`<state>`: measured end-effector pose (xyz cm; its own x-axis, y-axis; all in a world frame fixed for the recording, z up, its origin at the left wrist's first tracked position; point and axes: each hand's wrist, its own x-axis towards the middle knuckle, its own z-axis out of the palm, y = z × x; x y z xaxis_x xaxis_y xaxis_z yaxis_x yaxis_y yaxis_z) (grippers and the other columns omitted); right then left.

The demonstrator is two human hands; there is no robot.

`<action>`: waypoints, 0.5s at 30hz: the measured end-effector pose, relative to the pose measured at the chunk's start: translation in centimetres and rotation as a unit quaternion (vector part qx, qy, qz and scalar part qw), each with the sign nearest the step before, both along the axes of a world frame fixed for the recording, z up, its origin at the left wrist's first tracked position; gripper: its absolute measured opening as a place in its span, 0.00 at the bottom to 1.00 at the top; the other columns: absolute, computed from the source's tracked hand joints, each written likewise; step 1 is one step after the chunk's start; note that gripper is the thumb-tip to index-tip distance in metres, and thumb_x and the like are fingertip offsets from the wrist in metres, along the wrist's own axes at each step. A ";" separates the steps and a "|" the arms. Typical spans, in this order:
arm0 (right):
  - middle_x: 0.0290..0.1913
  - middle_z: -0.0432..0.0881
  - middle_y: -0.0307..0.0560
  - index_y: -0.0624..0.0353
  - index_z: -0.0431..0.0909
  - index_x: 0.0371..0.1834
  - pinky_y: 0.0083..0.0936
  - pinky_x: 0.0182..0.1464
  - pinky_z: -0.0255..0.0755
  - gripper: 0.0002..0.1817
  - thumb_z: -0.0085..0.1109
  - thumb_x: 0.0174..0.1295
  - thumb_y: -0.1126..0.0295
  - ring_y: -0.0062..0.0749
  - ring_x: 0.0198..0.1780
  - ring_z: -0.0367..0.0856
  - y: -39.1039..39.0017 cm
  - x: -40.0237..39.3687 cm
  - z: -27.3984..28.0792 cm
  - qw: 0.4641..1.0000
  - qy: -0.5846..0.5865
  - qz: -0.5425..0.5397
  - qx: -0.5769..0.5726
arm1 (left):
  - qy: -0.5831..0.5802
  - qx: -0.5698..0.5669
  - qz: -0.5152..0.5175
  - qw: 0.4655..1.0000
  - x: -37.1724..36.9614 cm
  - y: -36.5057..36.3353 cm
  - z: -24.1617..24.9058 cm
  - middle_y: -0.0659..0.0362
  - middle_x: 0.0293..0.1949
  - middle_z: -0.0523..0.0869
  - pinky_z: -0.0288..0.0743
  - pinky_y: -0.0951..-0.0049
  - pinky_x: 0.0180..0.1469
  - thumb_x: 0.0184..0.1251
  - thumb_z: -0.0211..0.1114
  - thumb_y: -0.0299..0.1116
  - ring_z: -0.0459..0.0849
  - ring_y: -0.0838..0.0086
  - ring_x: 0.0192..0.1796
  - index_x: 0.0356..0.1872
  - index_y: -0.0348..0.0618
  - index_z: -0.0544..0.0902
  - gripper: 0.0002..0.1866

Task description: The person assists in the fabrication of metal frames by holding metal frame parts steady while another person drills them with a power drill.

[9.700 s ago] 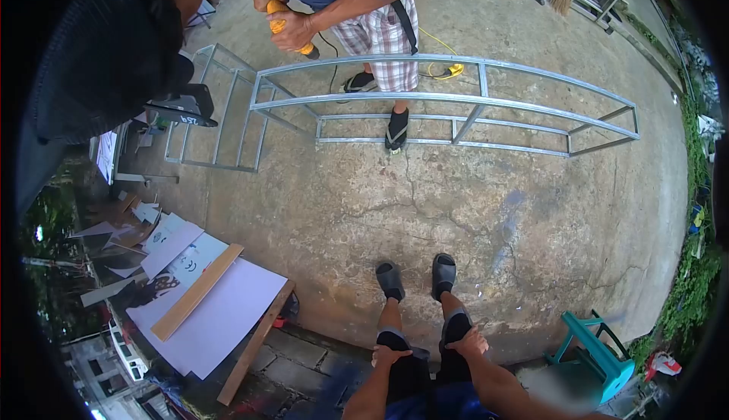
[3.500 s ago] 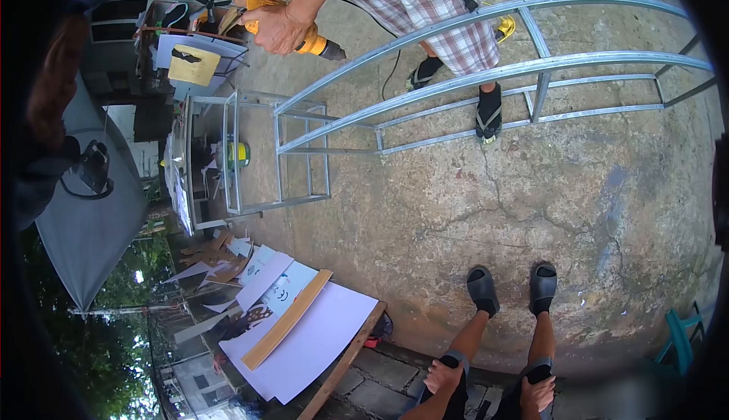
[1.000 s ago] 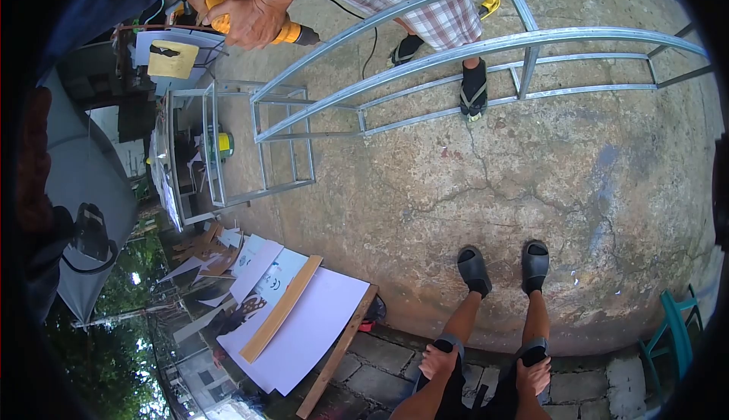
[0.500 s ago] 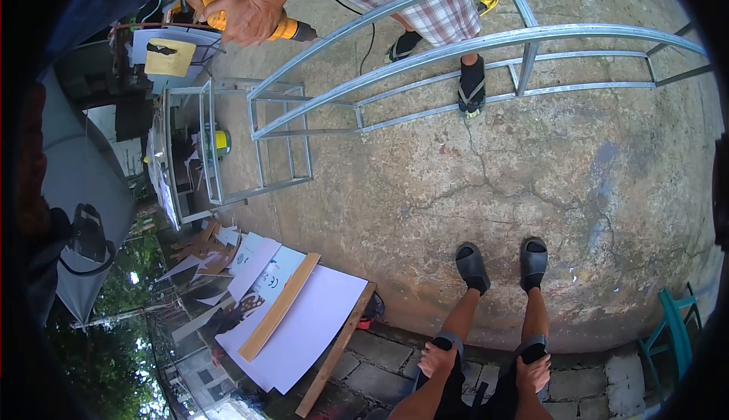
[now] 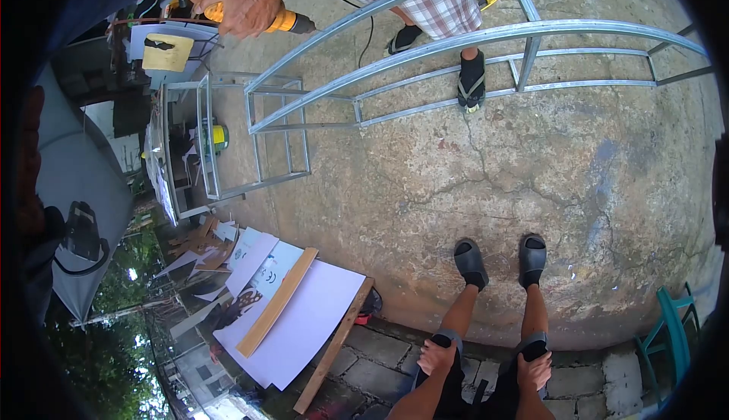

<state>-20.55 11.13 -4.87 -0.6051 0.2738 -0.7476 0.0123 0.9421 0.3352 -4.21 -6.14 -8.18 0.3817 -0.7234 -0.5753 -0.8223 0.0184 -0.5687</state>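
One: Laying the left hand (image 5: 437, 355) on the left knee (image 5: 449, 338) and the right hand (image 5: 534, 371) on the right knee (image 5: 534, 344), well to the near side of the metal frame (image 5: 425, 44). Holding the two hands apart, fingers draped loosely, gripping no tool.

Two: And lying where, that frame?

One: Lying on its side on the concrete floor (image 5: 471, 184). Being pinned at the lower rail by a co-worker's sandal (image 5: 471, 82). Being neared at the left end by a co-worker's hand (image 5: 243, 6) clamping a yellow drill (image 5: 287, 20); touching the rail or not, impossible to tell.

Two: Handling how, judging by looks?

One: Probably lifting light for its length, being thin hollow channel. Proving stiff along the rails, yet likely swaying and racking at the free ends. Likely biting at cut edges, so gripping best on flat faces beside the upright struts, hands spread wide.

Two: Noting anything else about it?

One: Noting white boards (image 5: 319, 321) and a wooden plank (image 5: 277, 302) well off the frame's left end, and a green stool (image 5: 672, 329) well off its right end.
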 end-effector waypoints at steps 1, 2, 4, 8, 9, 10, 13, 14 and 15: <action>0.46 0.79 0.58 0.67 0.65 0.59 0.41 0.49 0.77 0.46 0.72 0.43 0.45 0.52 0.46 0.82 0.1 0.1 0.0 1.000 0.002 0.001 -0.001 | 0.000 0.000 0.000 1.000 0.1 0.0 -0.1 0.49 0.48 0.81 0.72 0.56 0.54 0.45 0.65 0.69 0.82 0.57 0.53 0.51 0.41 0.73 0.43; 0.46 0.79 0.58 0.67 0.65 0.59 0.41 0.49 0.77 0.46 0.72 0.43 0.45 0.51 0.46 0.82 0.3 0.1 -0.2 1.000 0.003 0.001 -0.002 | 0.000 0.000 0.001 1.000 0.1 0.1 -0.1 0.50 0.48 0.81 0.72 0.55 0.54 0.45 0.65 0.69 0.82 0.57 0.52 0.51 0.41 0.73 0.43; 0.46 0.79 0.58 0.67 0.65 0.59 0.41 0.49 0.77 0.46 0.72 0.43 0.45 0.51 0.46 0.82 0.2 0.0 -0.1 1.000 0.004 0.002 -0.002 | 0.001 -0.002 -0.002 1.000 0.3 0.1 -0.2 0.50 0.48 0.81 0.72 0.55 0.54 0.45 0.65 0.69 0.82 0.57 0.52 0.51 0.41 0.73 0.43; 0.46 0.79 0.58 0.68 0.65 0.60 0.40 0.49 0.77 0.47 0.72 0.43 0.45 0.51 0.46 0.82 0.2 0.1 -0.1 1.000 0.003 0.005 0.000 | -0.002 0.003 -0.003 1.000 0.4 0.1 -0.3 0.49 0.48 0.81 0.72 0.55 0.54 0.46 0.64 0.69 0.82 0.57 0.52 0.51 0.41 0.73 0.42; 0.46 0.79 0.58 0.68 0.65 0.60 0.40 0.49 0.77 0.47 0.72 0.43 0.45 0.51 0.47 0.82 0.3 0.2 -0.1 1.000 0.004 0.006 -0.001 | 0.000 0.004 -0.004 1.000 0.5 0.1 -0.4 0.49 0.48 0.81 0.72 0.55 0.54 0.45 0.64 0.69 0.82 0.57 0.52 0.51 0.41 0.73 0.42; 0.46 0.79 0.58 0.69 0.65 0.60 0.40 0.50 0.77 0.47 0.72 0.43 0.45 0.51 0.47 0.82 0.3 0.2 -0.2 1.000 0.005 0.006 -0.001 | 0.001 0.004 -0.005 1.000 0.6 0.1 -0.4 0.49 0.48 0.81 0.71 0.55 0.53 0.45 0.64 0.69 0.82 0.58 0.52 0.51 0.41 0.73 0.42; 0.46 0.79 0.58 0.69 0.65 0.61 0.40 0.50 0.76 0.48 0.71 0.43 0.45 0.51 0.47 0.82 0.4 0.3 -0.2 1.000 0.006 0.005 -0.003 | 0.002 0.000 -0.006 1.000 0.7 0.2 -0.5 0.49 0.48 0.81 0.71 0.55 0.54 0.45 0.64 0.69 0.83 0.57 0.52 0.51 0.41 0.73 0.42; 0.46 0.79 0.58 0.69 0.65 0.61 0.40 0.49 0.76 0.48 0.71 0.43 0.45 0.51 0.47 0.82 0.4 0.3 -0.2 1.000 0.006 0.005 -0.005 | 0.002 -0.002 -0.006 1.000 0.7 0.2 -0.5 0.49 0.48 0.81 0.71 0.55 0.54 0.45 0.64 0.69 0.83 0.57 0.52 0.51 0.41 0.73 0.42; 0.46 0.79 0.58 0.69 0.65 0.61 0.40 0.49 0.76 0.48 0.71 0.43 0.45 0.51 0.46 0.82 0.4 0.3 -0.3 1.000 0.005 0.005 -0.006 | 0.002 -0.001 -0.007 1.000 0.7 0.2 -0.5 0.49 0.48 0.81 0.71 0.55 0.54 0.45 0.64 0.69 0.83 0.57 0.52 0.51 0.41 0.73 0.42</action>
